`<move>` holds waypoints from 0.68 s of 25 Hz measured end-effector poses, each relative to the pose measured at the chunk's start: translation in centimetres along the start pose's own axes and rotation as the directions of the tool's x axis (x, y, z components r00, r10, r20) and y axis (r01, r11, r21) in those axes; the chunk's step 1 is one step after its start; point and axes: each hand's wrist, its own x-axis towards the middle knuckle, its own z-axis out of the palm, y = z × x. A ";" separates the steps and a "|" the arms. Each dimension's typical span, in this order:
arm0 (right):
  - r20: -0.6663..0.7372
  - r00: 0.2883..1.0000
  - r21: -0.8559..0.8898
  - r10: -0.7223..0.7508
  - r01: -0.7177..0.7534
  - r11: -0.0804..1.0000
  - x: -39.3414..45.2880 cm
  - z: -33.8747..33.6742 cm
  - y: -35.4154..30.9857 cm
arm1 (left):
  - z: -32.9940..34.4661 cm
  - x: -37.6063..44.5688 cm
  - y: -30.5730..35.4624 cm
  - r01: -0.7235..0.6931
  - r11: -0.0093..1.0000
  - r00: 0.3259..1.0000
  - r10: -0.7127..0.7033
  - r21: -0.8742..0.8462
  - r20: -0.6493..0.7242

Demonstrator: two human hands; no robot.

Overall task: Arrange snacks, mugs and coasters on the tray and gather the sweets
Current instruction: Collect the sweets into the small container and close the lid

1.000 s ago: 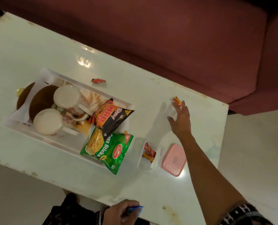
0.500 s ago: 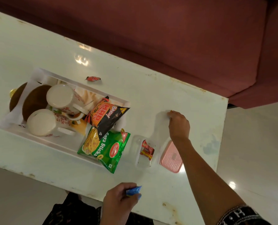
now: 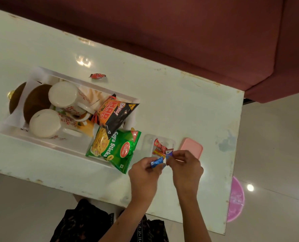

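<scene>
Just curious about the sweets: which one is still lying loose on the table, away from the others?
The red-wrapped sweet beyond the tray's far edge lies alone on the table. The others are in the clear container or held by the hands.

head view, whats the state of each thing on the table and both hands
clear container: open, sweets inside
pink lid: off, flat beside container
mugs: upside down in tray
soya sticks packet: sealed, overhanging tray edge
red sweet: loose on table
left hand: pinching blue sweet
right hand: pinching a wrapper
</scene>
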 end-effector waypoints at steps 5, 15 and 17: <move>-0.035 0.999 -0.019 -0.009 0.009 1.000 -1.6 0.8 0.5 | 1.1 0.3 0.0 -0.089 0.984 0.994 0.079 0.156 0.070; -0.020 0.996 0.008 -0.085 0.085 0.996 -2.8 0.7 -2.3 | -5.1 0.2 4.1 -0.324 0.938 0.946 0.322 0.125 0.035; 0.007 0.994 0.059 -0.108 0.107 0.992 -2.8 1.4 -3.7 | -7.8 2.4 6.1 -0.418 0.898 0.905 0.425 0.141 -0.029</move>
